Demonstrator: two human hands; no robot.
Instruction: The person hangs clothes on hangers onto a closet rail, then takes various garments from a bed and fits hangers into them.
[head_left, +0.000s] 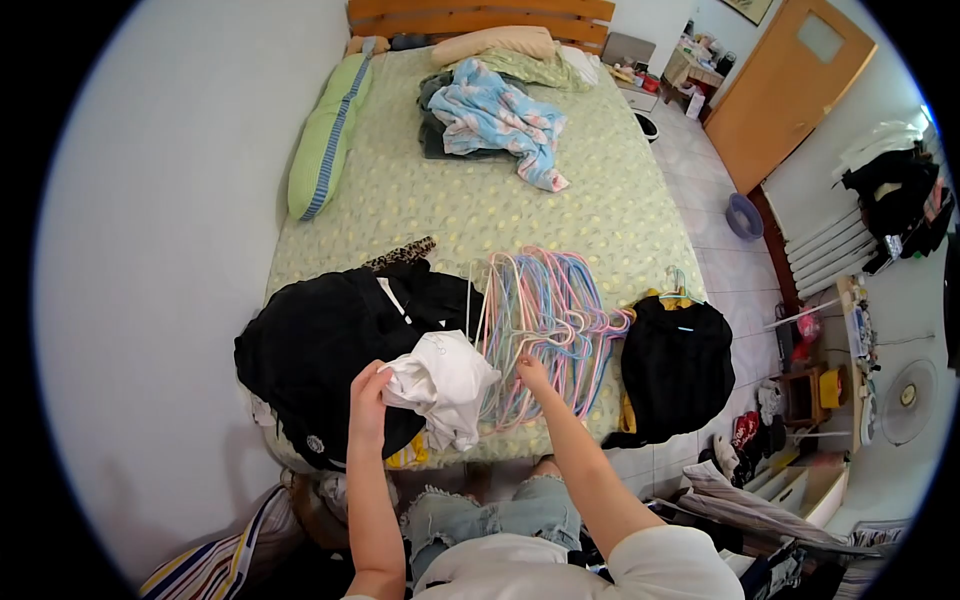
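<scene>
My left hand [370, 388] is closed on the edge of a white garment [445, 385], which hangs bunched in front of it. With its fingers pinched, my right hand [531, 370] holds a hanger at the near left side of a heap of pastel hangers [555, 320]. The hangers are pink, blue and white and lie on the bed [610, 200]. Left of the white garment is a large pile of black clothes [320, 350]. To the right of the hangers, a black garment [678, 365] lies on a hanger, with yellow cloth showing beneath it.
A light blue patterned cloth [500, 115] lies crumpled farther up the bed, near a long green bolster [330, 140]. A purple basin [743, 216] stands on the tiled floor. At right are a fan [908, 397] and a wooden door [790, 90].
</scene>
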